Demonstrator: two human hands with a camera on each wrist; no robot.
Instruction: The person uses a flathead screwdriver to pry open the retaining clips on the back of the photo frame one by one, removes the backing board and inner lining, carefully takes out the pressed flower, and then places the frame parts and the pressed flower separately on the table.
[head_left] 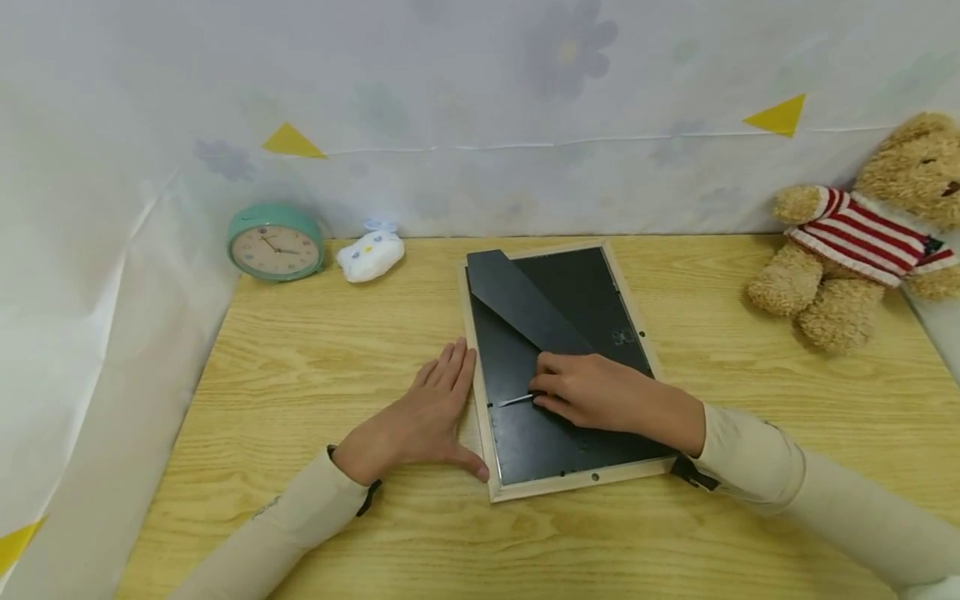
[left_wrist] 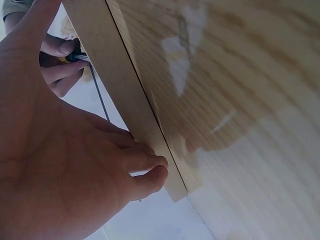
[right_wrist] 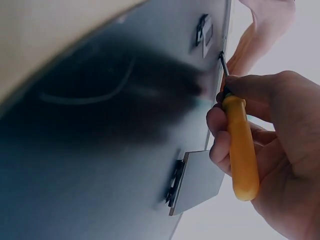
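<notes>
A picture frame with a pale wooden rim lies face down, showing its black backing board. Its easel leg slants up from the board. My right hand grips a screwdriver by its yellow handle, over the board. The metal shaft points left, its tip right at a small dark tab by the left rim. Along that left side my left hand lies with fingers straight against the rim and thumb spread near the lower left corner. In the left wrist view, fingertips touch the rim's outer side.
A green alarm clock and a small white plush stand at the back left of the wooden table. A teddy bear in a striped sweater sits at the back right. Behind runs a flowered wall covering.
</notes>
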